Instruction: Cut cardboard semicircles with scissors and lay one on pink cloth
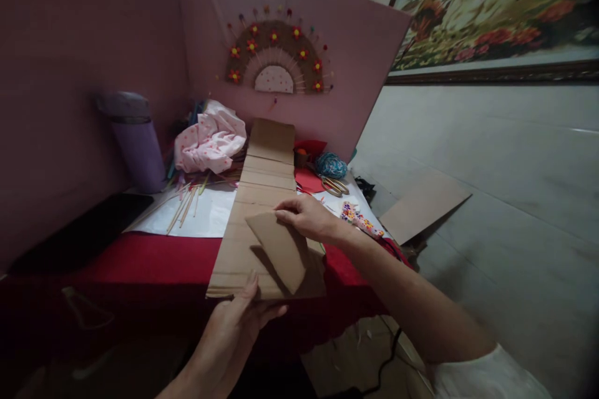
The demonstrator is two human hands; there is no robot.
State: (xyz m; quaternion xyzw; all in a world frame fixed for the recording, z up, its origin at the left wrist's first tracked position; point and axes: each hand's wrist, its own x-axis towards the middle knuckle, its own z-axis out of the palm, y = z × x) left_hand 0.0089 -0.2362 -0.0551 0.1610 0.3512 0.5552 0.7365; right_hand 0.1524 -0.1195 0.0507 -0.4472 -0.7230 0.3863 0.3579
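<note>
A long folded strip of cardboard (234, 255) stretches from the table's front edge to the pink board at the back. My left hand (238, 318) grips its near edge, thumb on top and fingers underneath. Between thumb and fingers of my right hand (304, 215) is the upper end of a smaller cardboard piece (283, 252) with a curved edge. That piece is tilted over the strip and casts a shadow on it. Whether its lower tip touches the strip, I cannot tell.
Thin sticks (185, 209), crumpled pink dotted cloth (213, 137) and a purple tumbler (135, 143) are at left. Scissors (334, 186), blue yarn (331, 165) and flowered fabric (360, 219) lie at right. A flower-decorated cardboard arch (285, 34) is on the pink board (355, 43).
</note>
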